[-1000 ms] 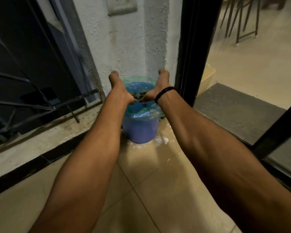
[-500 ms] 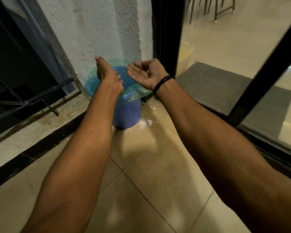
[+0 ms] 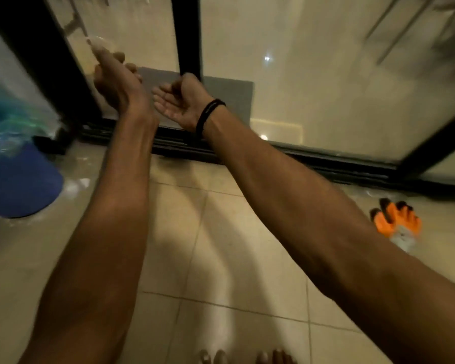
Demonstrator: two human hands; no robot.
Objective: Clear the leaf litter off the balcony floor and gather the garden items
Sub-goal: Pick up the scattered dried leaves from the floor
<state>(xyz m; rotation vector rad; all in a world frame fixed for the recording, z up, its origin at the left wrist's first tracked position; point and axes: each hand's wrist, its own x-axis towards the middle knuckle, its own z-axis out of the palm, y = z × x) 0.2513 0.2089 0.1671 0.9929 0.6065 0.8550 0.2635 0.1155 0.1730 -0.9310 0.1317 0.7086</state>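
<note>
Both hands have swung away from the blue lined bucket (image 3: 19,185), which now sits low and left of the left hand (image 3: 116,82). It and the right hand (image 3: 179,101) are loose, holding nothing. I judge the dumping step finished. Next comes the orange glove (image 3: 395,222), on the floor low and right of that hand, its length running from the fingers, toward the door track (image 3: 326,164), to the cuff, toward the person.

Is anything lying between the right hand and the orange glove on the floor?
Nothing visible does. The right hand is raised, empty, in front of the glass door. The orange glove lies on bare floor tiles to its right, near the door track. The blue bucket stands away on the left.
</note>
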